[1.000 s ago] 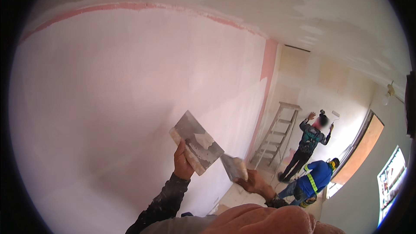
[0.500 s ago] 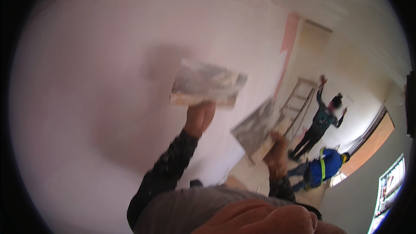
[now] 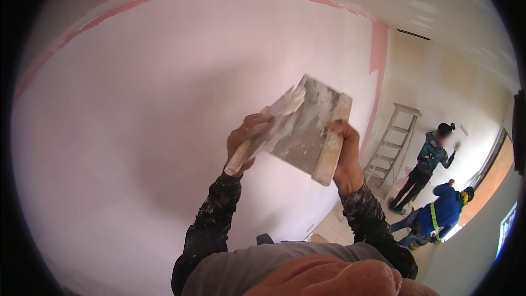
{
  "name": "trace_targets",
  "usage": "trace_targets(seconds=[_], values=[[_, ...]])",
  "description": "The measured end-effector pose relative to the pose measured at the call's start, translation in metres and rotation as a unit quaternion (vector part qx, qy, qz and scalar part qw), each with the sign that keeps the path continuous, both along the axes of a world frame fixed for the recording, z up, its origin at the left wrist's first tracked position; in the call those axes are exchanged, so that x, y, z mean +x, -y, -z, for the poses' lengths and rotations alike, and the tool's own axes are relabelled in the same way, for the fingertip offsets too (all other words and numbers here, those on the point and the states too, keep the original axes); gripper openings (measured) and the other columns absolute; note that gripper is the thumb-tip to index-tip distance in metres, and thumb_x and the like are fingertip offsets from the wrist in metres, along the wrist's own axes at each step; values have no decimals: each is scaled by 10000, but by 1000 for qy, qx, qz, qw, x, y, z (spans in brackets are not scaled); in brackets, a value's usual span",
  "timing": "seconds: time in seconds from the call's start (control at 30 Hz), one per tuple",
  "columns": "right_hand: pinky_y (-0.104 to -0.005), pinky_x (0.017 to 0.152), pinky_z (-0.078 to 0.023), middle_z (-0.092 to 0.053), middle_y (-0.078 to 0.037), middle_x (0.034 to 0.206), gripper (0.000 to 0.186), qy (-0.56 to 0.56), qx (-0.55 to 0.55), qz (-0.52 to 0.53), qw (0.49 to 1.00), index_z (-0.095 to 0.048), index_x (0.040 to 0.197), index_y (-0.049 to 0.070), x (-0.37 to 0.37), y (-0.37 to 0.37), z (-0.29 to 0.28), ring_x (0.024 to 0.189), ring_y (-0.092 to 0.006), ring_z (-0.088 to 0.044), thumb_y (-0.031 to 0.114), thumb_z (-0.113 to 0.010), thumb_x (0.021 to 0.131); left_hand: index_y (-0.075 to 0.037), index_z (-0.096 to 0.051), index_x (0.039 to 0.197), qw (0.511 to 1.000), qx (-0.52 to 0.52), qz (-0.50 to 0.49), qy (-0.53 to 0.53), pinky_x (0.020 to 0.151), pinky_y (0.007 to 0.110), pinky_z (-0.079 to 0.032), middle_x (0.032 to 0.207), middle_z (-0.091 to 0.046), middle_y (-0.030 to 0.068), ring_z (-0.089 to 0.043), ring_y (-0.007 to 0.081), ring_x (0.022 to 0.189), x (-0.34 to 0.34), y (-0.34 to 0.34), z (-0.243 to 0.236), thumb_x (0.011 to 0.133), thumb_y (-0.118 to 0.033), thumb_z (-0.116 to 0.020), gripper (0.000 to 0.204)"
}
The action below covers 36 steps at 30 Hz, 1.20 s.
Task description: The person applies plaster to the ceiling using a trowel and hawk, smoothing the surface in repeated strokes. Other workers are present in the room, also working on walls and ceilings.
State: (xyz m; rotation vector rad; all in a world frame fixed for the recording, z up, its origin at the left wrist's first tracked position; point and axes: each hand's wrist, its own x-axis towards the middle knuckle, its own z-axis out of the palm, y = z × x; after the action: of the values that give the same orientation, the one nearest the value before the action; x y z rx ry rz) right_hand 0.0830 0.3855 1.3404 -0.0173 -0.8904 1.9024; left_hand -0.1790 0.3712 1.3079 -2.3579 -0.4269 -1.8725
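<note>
My left hand (image 3: 246,134) is closed round the pale handle strip of a wide putty blade (image 3: 275,112), which is tilted and slightly blurred. The fingers of my right hand (image 3: 348,159) grip the thick pale edge strip of a second wide putty blade (image 3: 308,137), a flat grey metal sheet smeared with white. The two blades meet or overlap in front of my chest, the left one's edge lying over the face of the right one. A lump of white filler (image 3: 296,100) sits where they come together. Both dark sleeves are spattered with white.
A broad pale pink wall (image 3: 137,104) rises ahead, with a darker pink band (image 3: 142,1) along its top. At right stand a stepladder (image 3: 392,142), a person in dark clothes (image 3: 429,159) facing the far wall, and a bending person in a blue jacket (image 3: 438,211).
My two blades have come together from apart. The left one has turned and tilted towards the right one, which has risen and swung inward. The view has shifted too.
</note>
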Motion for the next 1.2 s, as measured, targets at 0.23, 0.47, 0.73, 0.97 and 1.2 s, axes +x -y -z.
trace_targets(seconds=[0.23,0.47,0.73,0.97,1.2], values=[[-457,1144,-409,-584,-120,1334,419,-243,93,-60,964,-508,1338,33,-43,-77,-125,1268,-287,-544,95,-577,930,43,-695,1145,978,-172,-75,93,1093,409,-438,1234,-692,183,-609,291,1227,-13,60,6,875,76,-655,275],[-564,1195,-361,-442,-194,1479,457,-279,80,-100,952,-317,1462,-4,-126,-153,-251,1372,-359,-461,82,-455,1035,58,-685,1170,939,-227,-178,187,990,337,-487,1186,-712,173,-652,258,1118,-40,131,25,836,69,-628,339],[-531,1113,-465,-593,-172,1240,310,-381,136,45,913,-516,1197,-51,-65,-132,-243,1199,-342,-582,50,-500,905,48,-674,1108,843,-227,-314,373,922,266,-468,1032,-682,49,-617,150,1002,-52,275,98,841,-16,-718,279],[-588,1176,-389,-461,-216,1458,498,-365,31,-133,921,-386,1415,-20,-88,-152,-295,1355,-389,-473,38,-455,925,24,-654,1083,823,-168,-299,453,916,296,-487,1065,-652,41,-616,157,1005,18,320,64,835,-18,-756,272],[-625,1179,-371,-447,-236,1467,452,-353,46,-121,927,-363,1421,-34,-42,-141,-316,1361,-411,-464,38,-416,977,-15,-597,1148,841,-162,-268,441,984,320,-480,1122,-620,47,-603,172,1089,60,334,102,829,37,-747,356]])
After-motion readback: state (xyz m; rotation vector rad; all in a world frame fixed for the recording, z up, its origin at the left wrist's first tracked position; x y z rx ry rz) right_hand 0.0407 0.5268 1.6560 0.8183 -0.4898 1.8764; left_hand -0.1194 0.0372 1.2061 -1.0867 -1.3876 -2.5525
